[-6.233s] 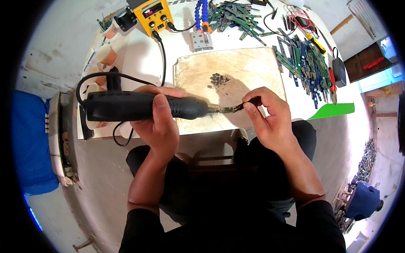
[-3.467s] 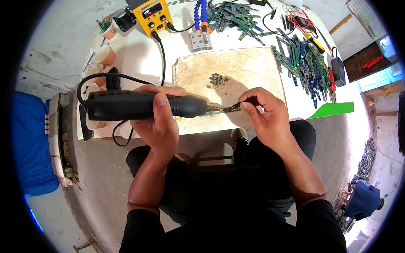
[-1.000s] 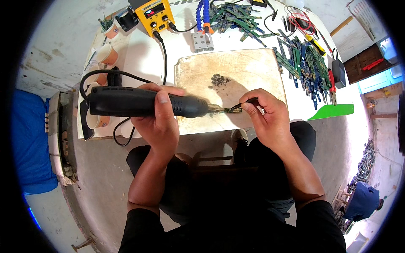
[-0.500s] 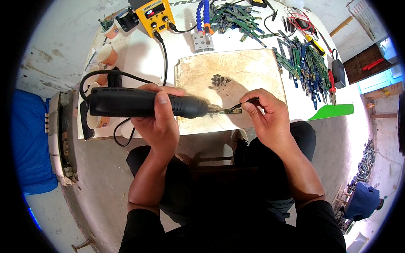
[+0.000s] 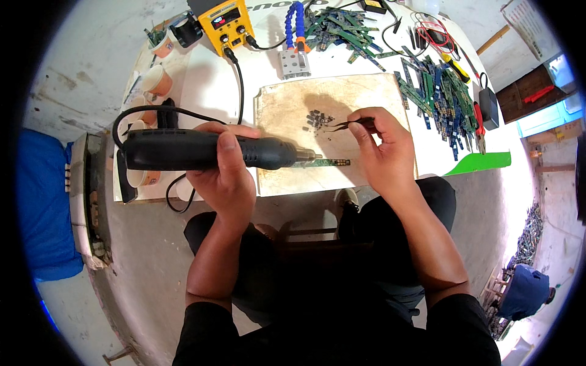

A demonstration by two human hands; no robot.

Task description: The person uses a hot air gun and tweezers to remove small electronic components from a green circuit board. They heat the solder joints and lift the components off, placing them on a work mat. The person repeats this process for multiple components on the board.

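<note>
Head view. I log a change at the right hand [image 5: 390, 149]: a moment ago its tweezers [image 5: 343, 125] were at the green circuit strip [image 5: 336, 163] beside the nozzle; now they have lifted off and their tips are just beside the loose dark chips [image 5: 317, 118] at mid-frame. The strip lies flat on the pale board [image 5: 278, 107], free of the tweezers. My reading: contact with the strip is broken for now, probably to drop a part among the chips; I cannot tell whether anything sits between the tips.

Right hand state: thumb and fingers pinched closed around the tweezers, whose tips look slightly parted. Left hand [image 5: 229, 165]: wrapped around the black hot-air gun [image 5: 183, 150], its nozzle reaching right, over or just above the strip's left part; I cannot tell whether they touch.

Position of strip: centre of the frame, below the tweezers and chips, to the lower left of the right hand's fingertips and apart from them. The board rests on the white table [image 5: 262, 61].
</note>
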